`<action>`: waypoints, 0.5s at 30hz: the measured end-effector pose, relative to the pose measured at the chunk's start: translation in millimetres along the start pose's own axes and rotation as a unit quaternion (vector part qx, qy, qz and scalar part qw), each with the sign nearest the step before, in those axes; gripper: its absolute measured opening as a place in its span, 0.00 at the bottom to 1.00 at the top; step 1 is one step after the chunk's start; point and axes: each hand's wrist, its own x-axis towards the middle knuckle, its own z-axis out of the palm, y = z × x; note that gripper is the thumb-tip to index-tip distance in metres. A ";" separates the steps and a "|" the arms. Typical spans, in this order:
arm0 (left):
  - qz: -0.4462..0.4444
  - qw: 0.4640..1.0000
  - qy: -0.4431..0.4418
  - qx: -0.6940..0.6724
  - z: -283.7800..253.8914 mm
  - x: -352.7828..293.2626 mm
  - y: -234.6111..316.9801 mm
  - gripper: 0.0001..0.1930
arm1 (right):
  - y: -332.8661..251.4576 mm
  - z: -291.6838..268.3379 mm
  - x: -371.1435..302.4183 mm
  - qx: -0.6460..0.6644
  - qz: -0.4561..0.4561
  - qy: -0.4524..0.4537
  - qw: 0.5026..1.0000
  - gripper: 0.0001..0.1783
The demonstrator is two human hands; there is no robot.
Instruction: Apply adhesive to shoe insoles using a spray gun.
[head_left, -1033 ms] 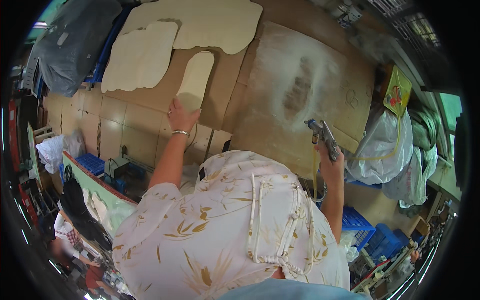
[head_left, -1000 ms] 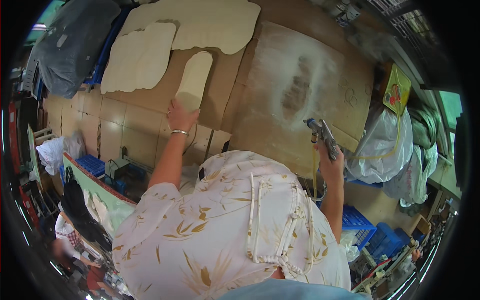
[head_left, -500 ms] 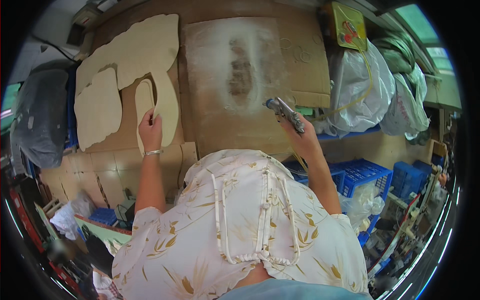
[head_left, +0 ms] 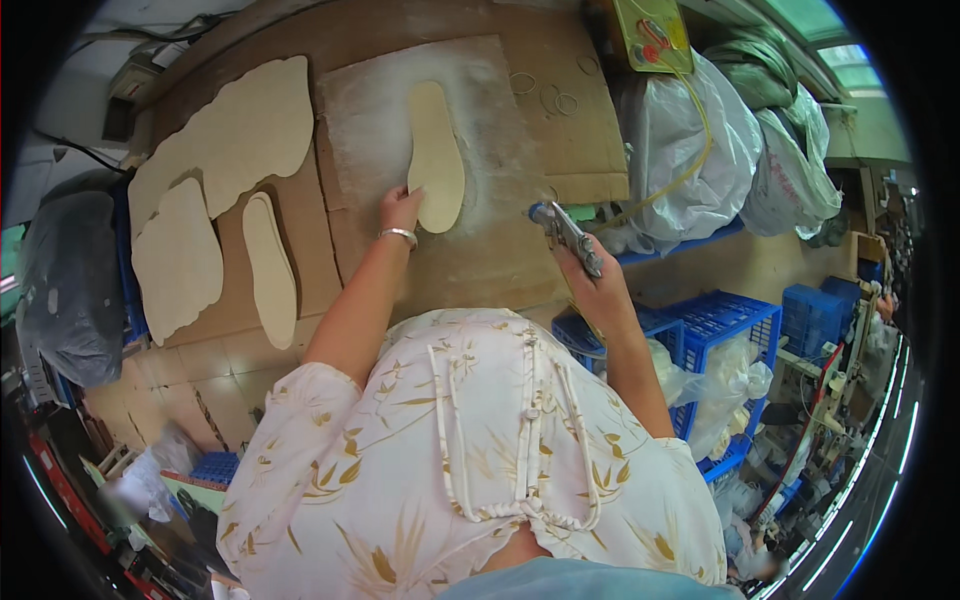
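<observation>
A cream, sole-shaped insole (head_left: 437,150) lies lengthwise on a cardboard sheet (head_left: 360,150) coated with white residue. My left hand (head_left: 401,211) pinches the insole's near left edge between thumb and fingers. To the right, my right hand (head_left: 598,280) is wrapped round a metal spray gun (head_left: 572,238), its blue-ringed nozzle pointing up and left, apart from the insole. Left of the sheet, a small stack of narrower insoles (head_left: 268,270) rests on brown cardboard. Beyond it are overlapping cream pieces (head_left: 235,130), with another cream pile (head_left: 178,265) nearer the left.
A yellow hose (head_left: 690,150) runs from the gun's side up to a yellow container (head_left: 650,35) at the back right. White plastic bags (head_left: 685,150) bulge beside it. Blue crates (head_left: 725,330) stand at my right, and a dark wrapped bundle (head_left: 75,280) at far left.
My left hand has moved right from the insoles on the left, bringing one insole onto the white-coated sheet. My right hand still holds the spray gun. The view has shifted slightly.
</observation>
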 end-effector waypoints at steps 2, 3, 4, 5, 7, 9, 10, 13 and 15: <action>-0.017 0.999 0.018 0.040 -2.1 -15.2 -7.8 0.11 | -10.0 -3.4 3.2 0.004 0.008 0.002 1.000 0.14; -0.071 0.997 0.013 0.008 0.7 -30.9 0.7 0.11 | -13.5 -4.3 6.1 0.010 0.012 0.005 1.000 0.15; -0.125 0.992 0.009 -0.026 1.6 -42.9 5.8 0.10 | -17.4 -3.1 10.8 0.010 0.013 0.004 1.000 0.15; -0.126 0.992 0.010 -0.027 1.5 -49.1 4.8 0.10 | -20.9 -0.9 16.3 0.000 -0.009 0.010 1.000 0.15; -0.162 0.986 0.010 -0.045 -0.3 -57.4 3.0 0.11 | -29.5 7.3 22.8 -0.010 -0.034 0.009 0.999 0.15; -0.172 0.984 0.016 -0.051 -3.0 -58.7 -4.3 0.12 | -42.6 20.3 26.7 -0.005 -0.095 -0.017 0.995 0.15; -0.183 0.981 0.019 -0.055 -4.9 -58.9 -8.0 0.12 | -51.2 25.5 29.0 -0.010 -0.097 -0.023 0.995 0.15; -0.181 0.981 -0.001 -0.064 -8.4 -61.3 -9.4 0.12 | -67.2 31.9 36.7 -0.065 -0.112 -0.003 0.992 0.14; -0.181 0.981 0.001 -0.066 -7.9 -64.2 -5.9 0.13 | -70.4 32.3 43.5 -0.067 -0.091 0.041 0.993 0.14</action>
